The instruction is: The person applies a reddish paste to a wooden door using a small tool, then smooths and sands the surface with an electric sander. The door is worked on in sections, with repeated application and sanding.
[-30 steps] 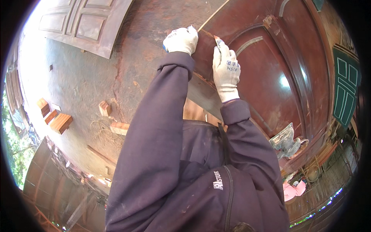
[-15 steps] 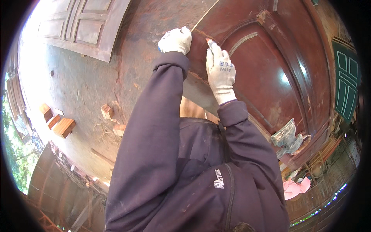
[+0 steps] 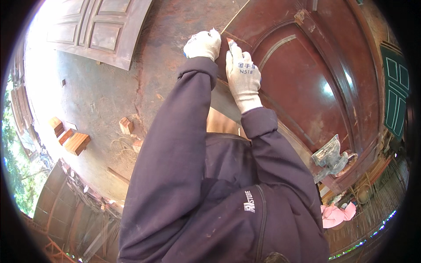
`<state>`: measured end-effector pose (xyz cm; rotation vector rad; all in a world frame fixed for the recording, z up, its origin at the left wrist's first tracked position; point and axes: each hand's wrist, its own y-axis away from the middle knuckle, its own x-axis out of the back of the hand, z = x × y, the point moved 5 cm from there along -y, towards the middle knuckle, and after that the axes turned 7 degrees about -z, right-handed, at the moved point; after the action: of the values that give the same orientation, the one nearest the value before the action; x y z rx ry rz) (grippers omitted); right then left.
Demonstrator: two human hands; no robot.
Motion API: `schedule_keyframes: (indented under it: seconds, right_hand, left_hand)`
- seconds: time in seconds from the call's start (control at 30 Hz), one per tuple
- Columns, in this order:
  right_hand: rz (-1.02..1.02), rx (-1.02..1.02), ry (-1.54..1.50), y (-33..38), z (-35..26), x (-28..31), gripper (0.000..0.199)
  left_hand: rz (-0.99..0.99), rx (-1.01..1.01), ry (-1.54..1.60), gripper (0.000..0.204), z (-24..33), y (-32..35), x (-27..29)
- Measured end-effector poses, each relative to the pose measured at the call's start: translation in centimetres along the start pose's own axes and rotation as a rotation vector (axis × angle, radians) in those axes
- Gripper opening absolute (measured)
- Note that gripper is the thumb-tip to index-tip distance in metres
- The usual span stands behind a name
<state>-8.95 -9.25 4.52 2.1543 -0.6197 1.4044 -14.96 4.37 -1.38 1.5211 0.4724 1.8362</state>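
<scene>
A reddish-brown panelled door (image 3: 302, 83) lies before me, its glossy raised panel bordered by curved moulding. My left hand (image 3: 202, 45), in a white knitted glove, is closed at the door's far left corner, beside a thin pale line (image 3: 234, 17) along the edge. Just right of it, my right hand (image 3: 242, 76), gloved too, rests at the door's edge with its fingers curled together and the forefinger pointing forward. That fingertip looks reddish. Whether either hand grips something small is hidden. A smeared grey scraper-like tool with a lump (image 3: 329, 155) sits on the door's near right part.
Another panelled door (image 3: 105, 33), greyish brown, is at the far left. Wooden blocks (image 3: 77, 143) and a smaller block (image 3: 126, 126) are on the floor at left, near a loop of cord (image 3: 125, 149). A green panelled door (image 3: 395, 90) stands far right; a pink object (image 3: 337, 215) is near right.
My right hand has moved left and slightly nearer to me, closer to my left hand. The left hand stays closed at the corner; the whole view has shifted slightly.
</scene>
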Motion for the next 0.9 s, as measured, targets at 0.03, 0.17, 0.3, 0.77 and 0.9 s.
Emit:
schedule_keyframes:
  seconds: [0.03,0.17,0.3,0.77,0.9]
  right_hand:
    - [0.021,0.015,-0.034,0.0,-0.1,0.1,0.032]
    - [0.047,-0.014,-0.042,-1.4,0.0,0.3,0.032]
    - [0.037,0.075,-0.013,-1.7,0.0,-0.2,0.031]
    - [0.005,-0.012,0.071,1.3,3.9,0.4,0.033]
    - [-0.041,-0.001,0.054,2.1,3.5,1.5,0.035]
  left_hand:
    - [-0.004,-0.001,0.006,0.059,-0.1,0.0,0.0]
    - [0.007,-0.019,0.025,0.058,0.1,0.2,0.2]
    - [0.046,-0.034,0.052,0.058,-0.5,-0.6,-0.4]
    - [0.135,0.001,0.090,0.054,-0.3,0.2,0.1]
    - [0.131,-0.005,0.087,0.053,-0.5,0.3,0.1]
